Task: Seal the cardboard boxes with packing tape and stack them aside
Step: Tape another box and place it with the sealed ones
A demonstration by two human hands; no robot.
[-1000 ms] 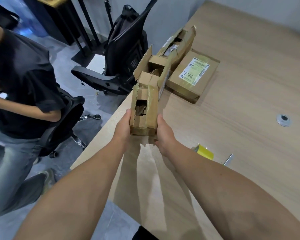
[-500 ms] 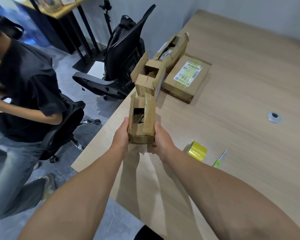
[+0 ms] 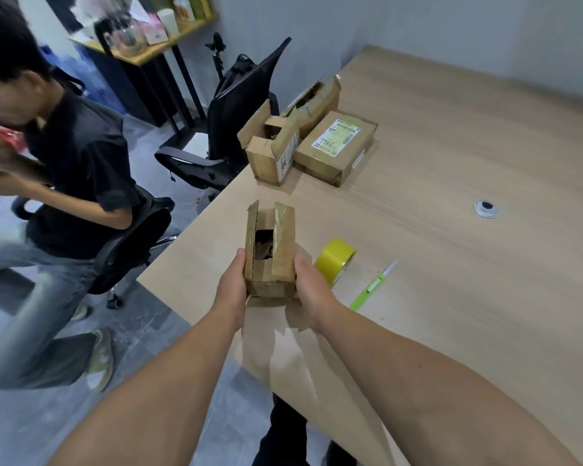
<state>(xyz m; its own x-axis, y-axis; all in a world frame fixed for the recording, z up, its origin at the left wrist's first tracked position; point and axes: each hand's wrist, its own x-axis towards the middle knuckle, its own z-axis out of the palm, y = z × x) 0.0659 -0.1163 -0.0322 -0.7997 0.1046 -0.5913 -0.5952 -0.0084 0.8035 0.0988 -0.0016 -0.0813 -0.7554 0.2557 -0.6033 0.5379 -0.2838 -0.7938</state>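
Two bare hands clasp a small cardboard box from either side: the left hand (image 3: 231,287) has its thumb laid up the box's left wall, the right hand (image 3: 312,287) has its thumb up the right wall, and the remaining fingers of both are hidden under or behind the carton. The small cardboard box (image 3: 271,253) sits between them over the near part of a light wooden table (image 3: 451,156); whether it rests on the surface cannot be told. Its top flaps gape, showing a dark hole, with old brown tape on the right flap, so it appears not yet sealed. Just right of the right hand lies a yellow packing tape roll (image 3: 335,262), and beside that a slim green tool (image 3: 371,287), perhaps a cutter. Farther back near the table's left edge stand an open-flapped box (image 3: 270,153), a labelled box (image 3: 335,146) that looks closed, and a torn box (image 3: 317,99) behind them. Judging from this, most of the sealing and all the stacking remain
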